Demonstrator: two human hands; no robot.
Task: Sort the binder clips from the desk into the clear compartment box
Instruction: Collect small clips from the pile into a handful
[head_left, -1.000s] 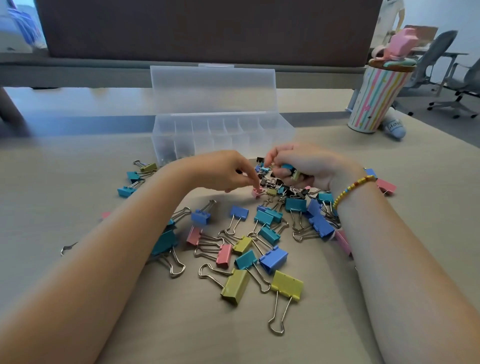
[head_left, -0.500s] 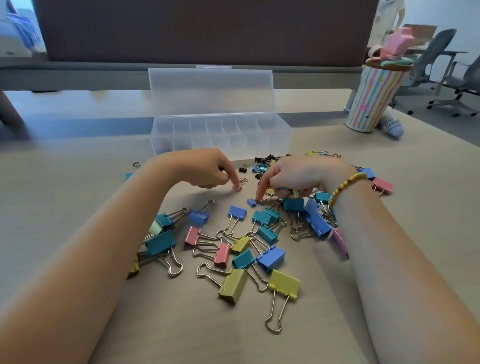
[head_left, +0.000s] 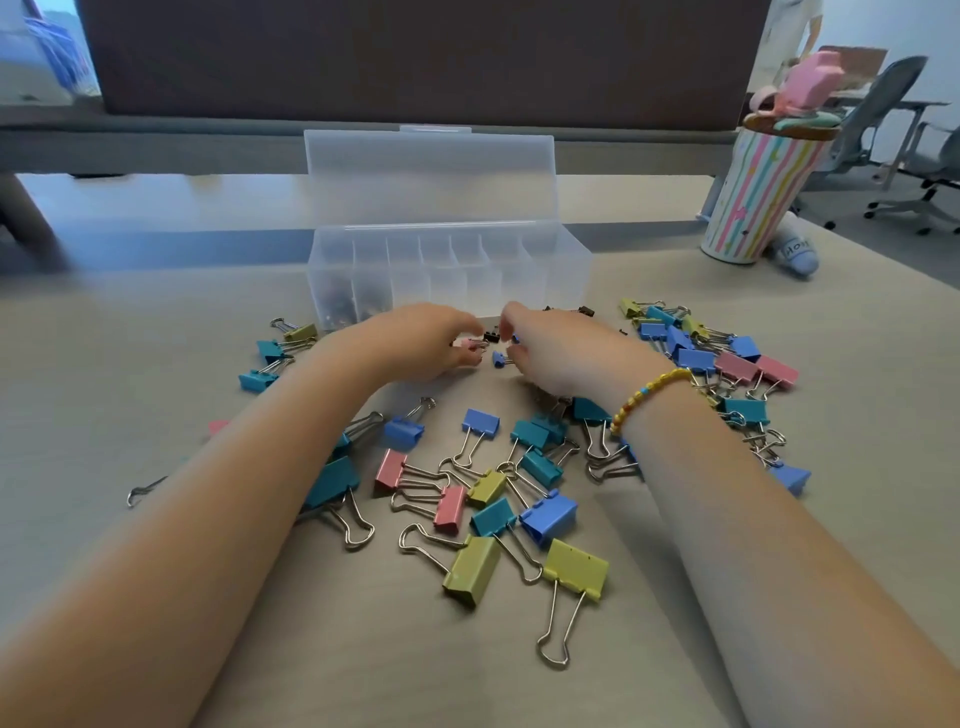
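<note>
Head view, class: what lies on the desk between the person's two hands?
Between the left hand and the right hand, the head view shows a tiny black binder clip and a tiny blue binder clip.

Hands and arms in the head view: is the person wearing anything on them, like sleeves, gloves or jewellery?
Both forearms are bare, with no sleeves in view and no gloves. The left hand wears nothing. At the wrist of the right hand sits a beaded bracelet, mostly yellow beads with a few orange and one blue. No watch or rings are visible.
</note>
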